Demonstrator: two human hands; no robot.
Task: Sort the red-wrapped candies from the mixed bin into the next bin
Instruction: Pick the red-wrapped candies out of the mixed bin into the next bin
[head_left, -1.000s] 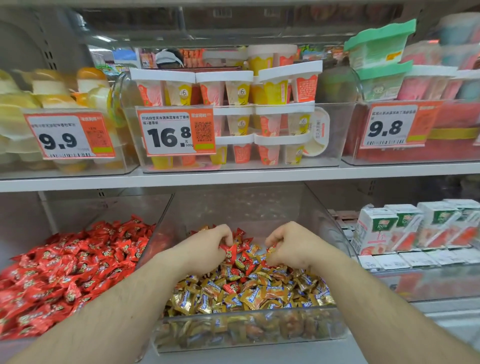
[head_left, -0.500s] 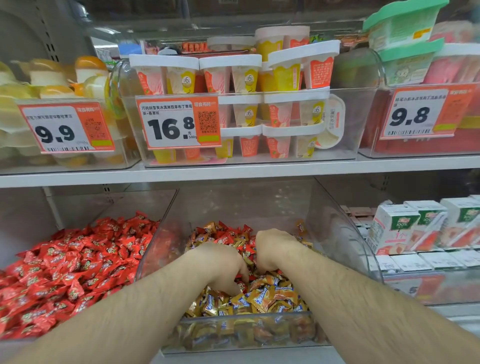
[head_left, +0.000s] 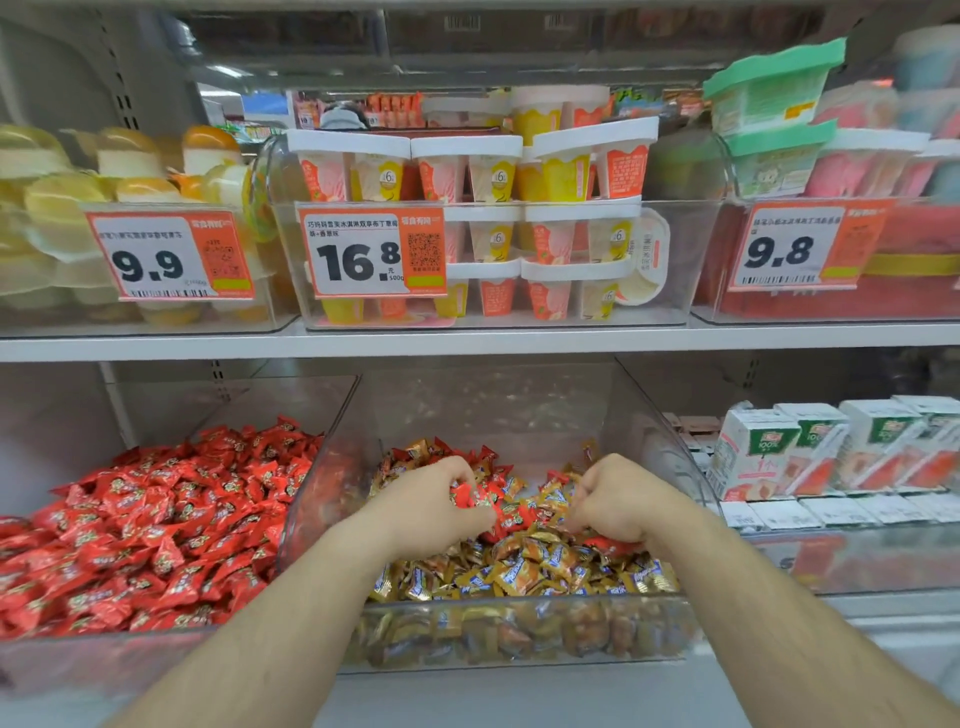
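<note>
Both my hands are down in the mixed bin (head_left: 519, 631): left hand (head_left: 434, 506) clutching red-wrapped candies (head_left: 475, 496), right hand (head_left: 615, 501) curled among gold ones, next bin (head_left: 311, 457) alongside.

Bright even lighting, blurred and warped edges.

Upper shelf (head_left: 467, 343): pudding cups (head_left: 540, 228) behind 16.8 tag (head_left: 371, 254), w/ juice cartons (head_left: 831, 447) lower right.

Both bare forearms reach forward and converge toward the middle. The left hand (head_left: 434, 506) has its fingers (head_left: 462, 475) curled, knuckles up. The right hand (head_left: 618, 499) sits just beside it, likewise curled, thumb tucked inward.
</note>
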